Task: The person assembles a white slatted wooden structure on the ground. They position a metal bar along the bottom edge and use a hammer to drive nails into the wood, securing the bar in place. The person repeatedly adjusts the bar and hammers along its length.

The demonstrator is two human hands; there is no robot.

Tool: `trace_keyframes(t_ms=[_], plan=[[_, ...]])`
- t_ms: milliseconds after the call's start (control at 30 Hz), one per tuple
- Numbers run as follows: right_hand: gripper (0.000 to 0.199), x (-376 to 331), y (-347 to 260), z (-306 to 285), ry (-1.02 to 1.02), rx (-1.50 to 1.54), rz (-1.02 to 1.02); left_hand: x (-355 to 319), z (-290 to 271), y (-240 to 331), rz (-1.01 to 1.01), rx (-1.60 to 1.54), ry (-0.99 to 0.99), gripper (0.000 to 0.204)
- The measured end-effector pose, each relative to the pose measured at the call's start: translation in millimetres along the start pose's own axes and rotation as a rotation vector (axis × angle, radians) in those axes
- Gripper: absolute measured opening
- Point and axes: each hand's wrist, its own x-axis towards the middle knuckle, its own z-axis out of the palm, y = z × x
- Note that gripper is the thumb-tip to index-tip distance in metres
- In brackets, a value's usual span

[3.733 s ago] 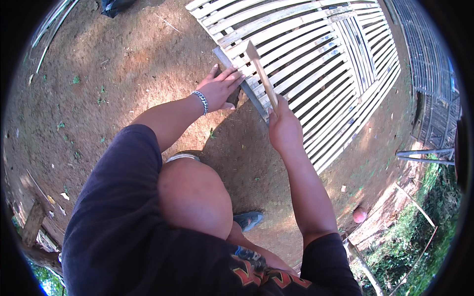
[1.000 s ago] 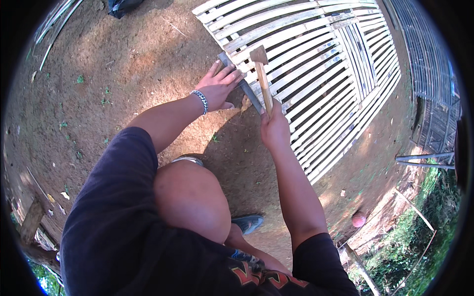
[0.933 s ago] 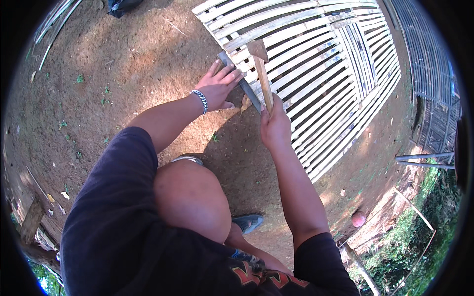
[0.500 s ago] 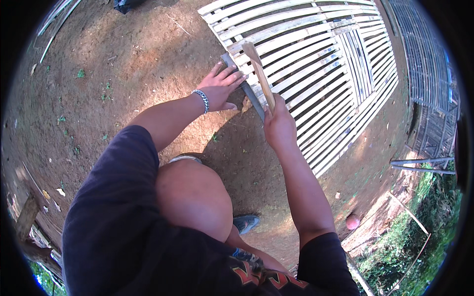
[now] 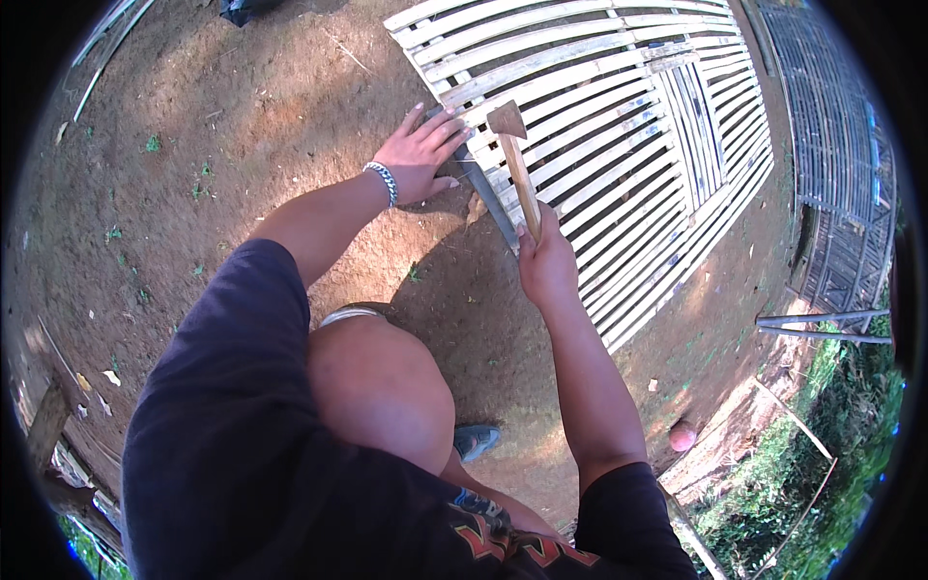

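A hatchet (image 5: 520,182) with a pale wooden handle and a brownish metal head is in my right hand (image 5: 550,259), whose fingers wrap round the lower handle. Its head stands over the near left part of a panel of pale bamboo slats (image 5: 619,179) on the ground. Along the panel's near left edge runs a dark grey bar (image 5: 491,201). My left hand (image 5: 420,158), a chain bracelet at its wrist, is spread with its fingertips over the bar's upper end. Whether those fingers press on the bar or the slats is hard to tell.
Brown bare soil (image 5: 261,126) surrounds the panel. A dark slatted bamboo structure (image 5: 836,126) stands at the far right. A pinkish ball (image 5: 682,437) lies at the lower right, near green plants (image 5: 822,464). My bent knee (image 5: 382,387) is close below my left hand.
The hatchet has turned in my right hand, so its head's broad face now shows, slightly farther right and lower. My left hand has shifted slightly left on the bar.
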Motion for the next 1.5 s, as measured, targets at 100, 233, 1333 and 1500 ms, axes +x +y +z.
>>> trace_keyframes(t_ms=[100, 233, 1333, 1500], plan=[[0.043, 1.1, 5.6, 6.4, -0.036, -0.031, 0.023, 4.0, 7.4, -12.1, 0.087, 0.008, -0.009, 0.09], [0.044, 6.3, 11.1, 6.7, -0.08, -0.114, 0.006, 7.6, 9.8, -18.9, 0.15, -0.016, -0.005, 0.09], [0.035, 9.9, 26.5, 39.2, 0.019, -0.04, 0.008, 6.7, 7.5, -19.5, 0.143, -0.091, 0.004, 0.082], [0.04, 4.1, 6.2, 39.0, 0.269, 0.232, -0.101, 4.1, 9.8, -22.9, 0.138, -0.091, 0.036, 0.081]])
